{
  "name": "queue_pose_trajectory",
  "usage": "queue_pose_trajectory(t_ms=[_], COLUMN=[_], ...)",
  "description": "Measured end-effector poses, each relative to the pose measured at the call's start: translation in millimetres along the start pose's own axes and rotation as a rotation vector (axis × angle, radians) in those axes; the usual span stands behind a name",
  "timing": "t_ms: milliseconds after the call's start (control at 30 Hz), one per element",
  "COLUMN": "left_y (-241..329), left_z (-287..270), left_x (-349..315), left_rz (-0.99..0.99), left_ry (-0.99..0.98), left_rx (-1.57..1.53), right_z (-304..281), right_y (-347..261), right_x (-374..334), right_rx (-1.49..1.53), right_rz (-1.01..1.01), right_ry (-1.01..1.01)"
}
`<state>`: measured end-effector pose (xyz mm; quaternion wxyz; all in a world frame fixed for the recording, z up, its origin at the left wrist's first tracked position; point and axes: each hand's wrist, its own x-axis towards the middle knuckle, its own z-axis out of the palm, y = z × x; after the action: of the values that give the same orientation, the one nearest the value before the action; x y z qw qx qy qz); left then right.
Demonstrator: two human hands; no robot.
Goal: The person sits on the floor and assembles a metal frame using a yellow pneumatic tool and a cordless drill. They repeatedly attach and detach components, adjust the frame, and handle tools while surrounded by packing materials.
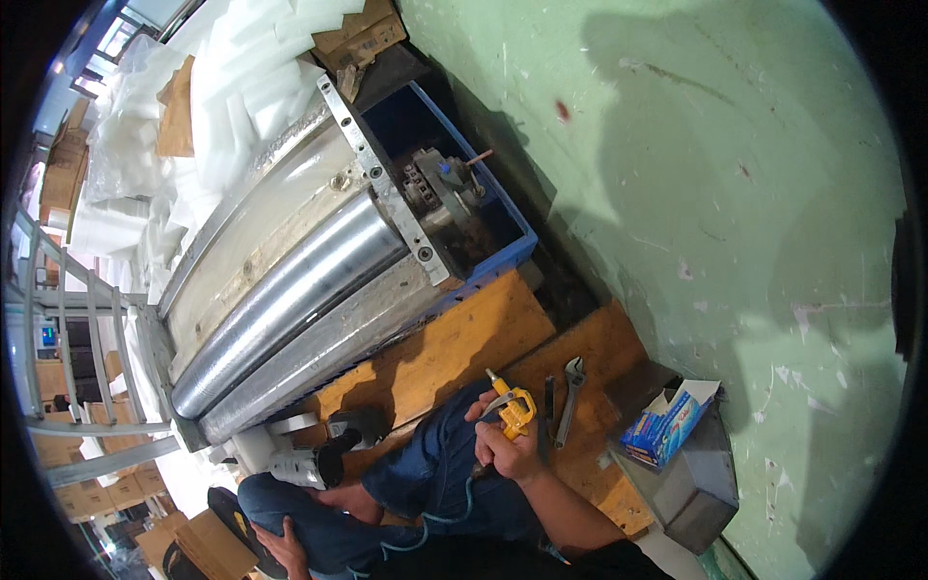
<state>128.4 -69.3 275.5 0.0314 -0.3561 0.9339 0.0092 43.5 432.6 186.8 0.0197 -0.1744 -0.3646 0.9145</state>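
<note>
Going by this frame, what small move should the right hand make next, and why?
Probably angle the yellow air gun left toward the steel roller: the right hand grips it, a teal hose trails below that hand, and the nozzle points ahead, apart from the roller.

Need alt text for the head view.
A person's right hand holds a yellow air gun with a teal hose; the left hand rests on a leg. Ahead lies a shiny metal roller; an adjustable wrench lies on wooden boards.
</note>
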Motion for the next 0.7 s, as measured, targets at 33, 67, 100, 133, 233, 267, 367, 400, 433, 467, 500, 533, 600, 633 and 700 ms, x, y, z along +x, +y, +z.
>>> queue_pose_trajectory(t_ms=[33,67,100,133,233,267,367,400,433,467,500,533,600,633,700], left_y=[-2,-6,-13,-23,-15,-13,-34,-32,-26,-21,-20,-16,-18,-21,-27], left_z=[0,2,5,10,10,9,14,16,16,15,12,11,12,13,16], left_x=[1,3,6,10,12,9,11,11,13,14,12,11,11,12,9], left_rz=[-0.01,-0.019,0.012,0.042,0.065,0.05,0.09,0.09,0.093,0.097,0.085,0.077,0.074,0.084,0.095], left_ry=[-0.003,-0.008,0.005,0.019,0.022,0.017,0.033,0.032,0.027,0.022,0.019,0.018,0.023,0.027,0.036], left_rx=[0.012,0.024,0.037,0.05,0.058,0.057,0.07,0.063,0.062,0.06,0.065,0.065,0.061,0.058,0.06], right_z=[-1,-1,-1,0,1,3,13,24,32,37,42,45,53,56,57], right_y=[2,3,2,2,1,-1,-24,-45,-62,-77,-89,-99,-107,-111,-114], right_x=[0,0,0,0,0,1,12,20,30,42,53,63,78,83,84], right_rx=[0.001,0.002,0.006,0.01,0.009,0.005,-0.041,-0.042,-0.053,-0.065,-0.075,-0.098,-0.129,-0.137,-0.132], right_rz=[-0.011,-0.024,-0.022,-0.021,-0.027,-0.022,-0.099,-0.122,-0.154,-0.187,-0.219,-0.221,-0.221,-0.224,-0.217], right_ry=[-0.007,-0.011,-0.008,-0.006,0.01,0.01,-0.004,0.029,0.017,0.005,-0.008,0.006,0.018,0.021,0.016])
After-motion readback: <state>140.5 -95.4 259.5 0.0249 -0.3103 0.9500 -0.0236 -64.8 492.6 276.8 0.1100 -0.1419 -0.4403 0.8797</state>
